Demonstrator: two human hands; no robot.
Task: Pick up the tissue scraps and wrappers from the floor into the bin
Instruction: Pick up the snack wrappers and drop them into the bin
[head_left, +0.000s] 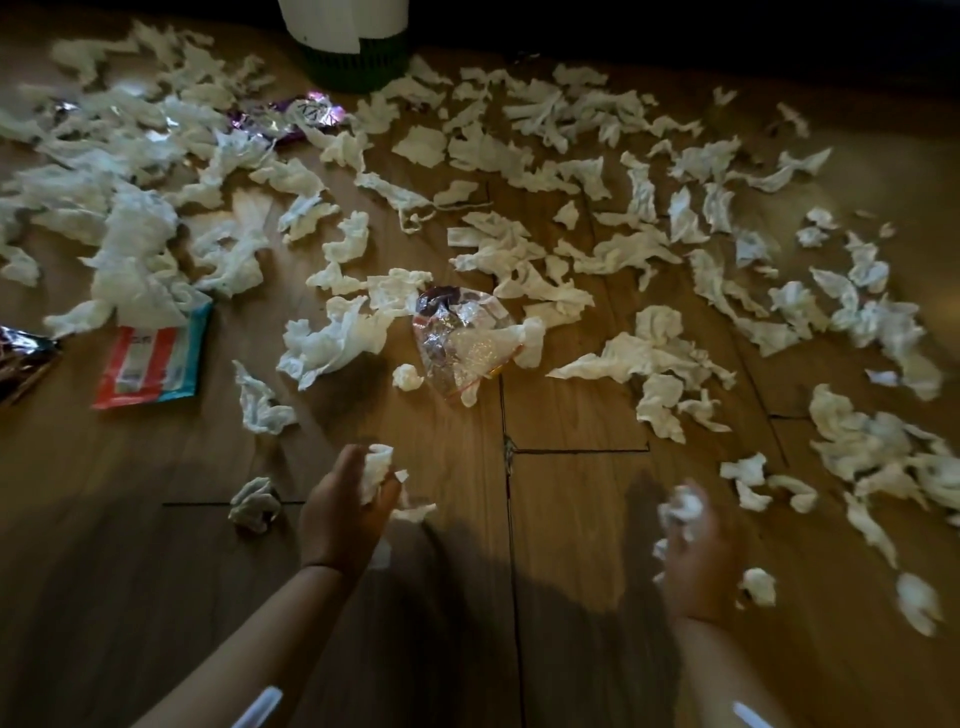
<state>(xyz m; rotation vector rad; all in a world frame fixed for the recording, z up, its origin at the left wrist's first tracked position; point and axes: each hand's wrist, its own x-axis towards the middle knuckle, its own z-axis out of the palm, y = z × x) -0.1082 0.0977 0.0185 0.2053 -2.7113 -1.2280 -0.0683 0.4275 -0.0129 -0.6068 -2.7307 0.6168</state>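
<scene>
White tissue scraps (524, 244) lie scattered over most of the wooden floor. My left hand (345, 512) hovers low near the front, its fingers closed on a crumpled tissue scrap (375, 467). My right hand (698, 551) is blurred and holds a white tissue wad (681, 508). A clear plastic wrapper (460, 335) lies in the middle beyond my hands. A red and blue tissue packet (150, 361) sits at the left, and a shiny purple wrapper (291, 117) lies near the back. The bin (358, 57), green mesh with a white liner, stands at the top centre.
Another foil wrapper (23, 358) pokes in at the left edge. A crumpled tissue ball (254, 504) lies just left of my left hand. Bare floorboards (571, 519) show between and below my hands. A dark band runs behind the bin.
</scene>
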